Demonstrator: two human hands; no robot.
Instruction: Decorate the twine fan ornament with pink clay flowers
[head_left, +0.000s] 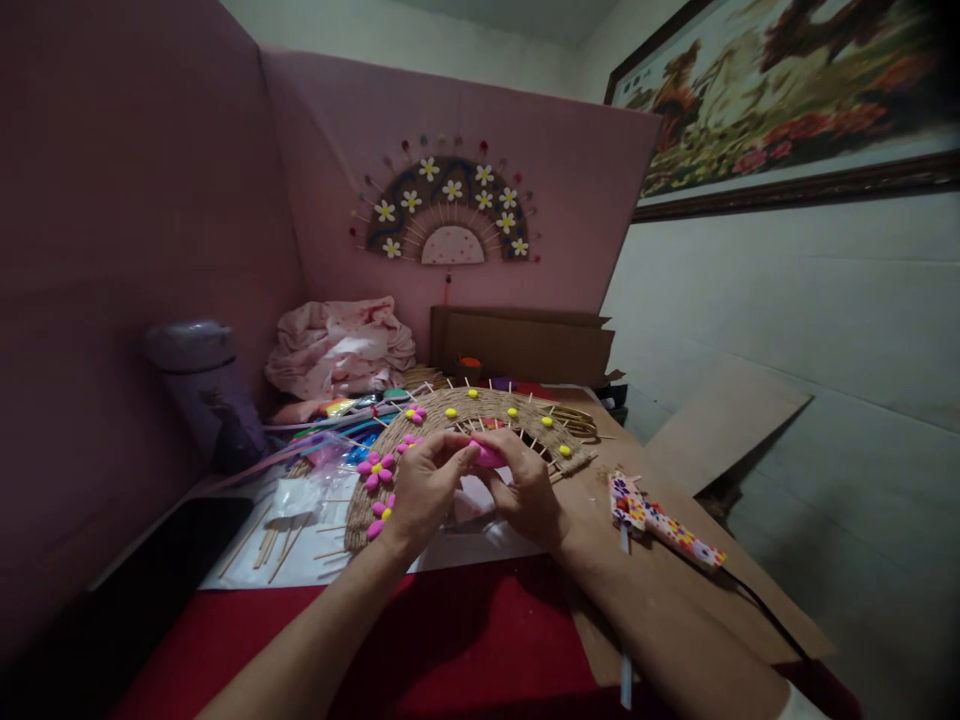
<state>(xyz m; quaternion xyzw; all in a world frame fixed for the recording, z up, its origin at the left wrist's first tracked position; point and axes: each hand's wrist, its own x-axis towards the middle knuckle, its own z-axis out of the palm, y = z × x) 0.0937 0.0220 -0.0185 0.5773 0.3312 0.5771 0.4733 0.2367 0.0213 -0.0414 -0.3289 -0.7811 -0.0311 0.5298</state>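
Note:
Between my two hands is a lump of bright pink modelling clay (487, 456). My left hand (431, 485) pinches it from the left with thumb and fingers. From the other side my right hand (525, 490) grips the same lump, its fingertips close to the left ones. Behind and beneath the hands lies a fan-shaped twine weaving (420, 405) with thin wooden sticks poking out along its edge. Pink flowers with yellow centres (376, 470) sit on its left part. Bare yellow dots (512, 412) run along its top and right part. My hands hide some of the weaving.
A flower-patterned glue gun (660, 520) with a cord lies on the right. Loose sticks (270, 545) and plastic bags lie left, near a purple tumbler (206, 390). Behind are a bundled pink cloth (341, 345) and cardboard (525, 345). A finished-looking fan (450, 205) hangs on the pink panel.

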